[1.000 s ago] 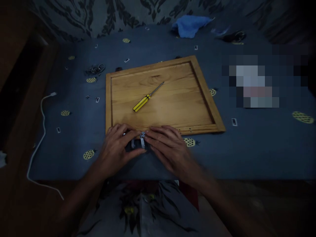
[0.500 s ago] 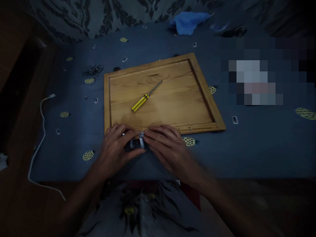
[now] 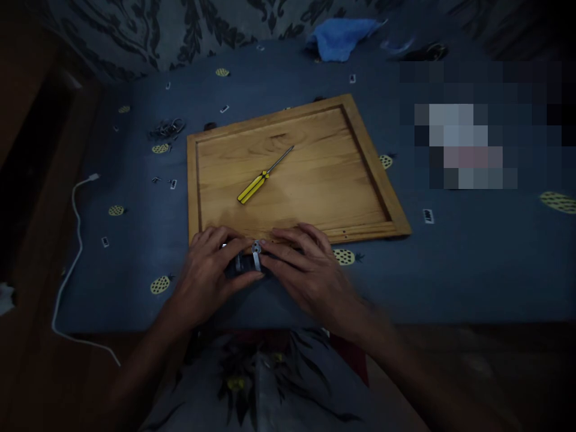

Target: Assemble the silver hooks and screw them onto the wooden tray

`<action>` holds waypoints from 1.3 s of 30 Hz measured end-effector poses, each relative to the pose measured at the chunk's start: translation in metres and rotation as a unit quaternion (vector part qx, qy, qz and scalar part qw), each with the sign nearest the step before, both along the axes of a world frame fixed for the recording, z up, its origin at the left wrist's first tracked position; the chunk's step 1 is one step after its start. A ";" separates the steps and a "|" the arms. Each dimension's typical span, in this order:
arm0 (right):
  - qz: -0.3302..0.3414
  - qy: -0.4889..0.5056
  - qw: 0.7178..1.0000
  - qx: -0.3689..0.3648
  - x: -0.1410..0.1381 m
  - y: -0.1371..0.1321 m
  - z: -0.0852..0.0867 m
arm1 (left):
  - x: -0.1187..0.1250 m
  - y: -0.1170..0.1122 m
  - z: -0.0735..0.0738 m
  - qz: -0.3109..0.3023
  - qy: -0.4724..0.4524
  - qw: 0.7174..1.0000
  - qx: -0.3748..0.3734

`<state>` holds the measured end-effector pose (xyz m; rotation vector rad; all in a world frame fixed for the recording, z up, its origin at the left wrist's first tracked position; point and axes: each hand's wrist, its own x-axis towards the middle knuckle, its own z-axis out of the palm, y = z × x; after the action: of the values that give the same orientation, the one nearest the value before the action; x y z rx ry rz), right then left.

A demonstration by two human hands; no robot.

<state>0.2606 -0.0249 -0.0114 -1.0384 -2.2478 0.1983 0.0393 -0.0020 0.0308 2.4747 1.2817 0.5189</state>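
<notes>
Left fingers: grasping metal fitting
Right fingers: touching it, grip unclear
Printed label: I'm finding it illegible
Panel: carrying screwdriver

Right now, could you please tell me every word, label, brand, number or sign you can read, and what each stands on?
No text can be read with certainty.
Small white printed labels on the blue cloth: marked, but too small and blurred to read.
Yellow screwdriver on the wooden panel: no lettering visible.
Metal fitting: no lettering can be made out.
Pixelated patch at the right: anything there is unreadable.
</notes>
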 end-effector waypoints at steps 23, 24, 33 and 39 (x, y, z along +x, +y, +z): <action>-0.008 0.011 1.000 0.019 -0.001 0.001 0.001 | -0.001 0.000 -0.001 -0.001 -0.005 1.000 0.004; -0.008 0.012 1.000 0.018 -0.001 0.001 0.001 | -0.001 0.001 -0.001 -0.002 -0.004 1.000 0.004; -0.005 0.017 1.000 0.021 -0.002 0.001 0.000 | 0.000 0.001 0.002 -0.005 -0.005 1.000 0.001; 0.002 0.011 1.000 0.022 -0.001 0.000 0.000 | 0.001 0.001 0.002 -0.009 -0.004 1.000 0.010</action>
<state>0.2599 -0.0247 -0.0109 -1.0043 -2.2250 0.1597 0.0404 -0.0015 0.0331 2.4942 1.2558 0.5397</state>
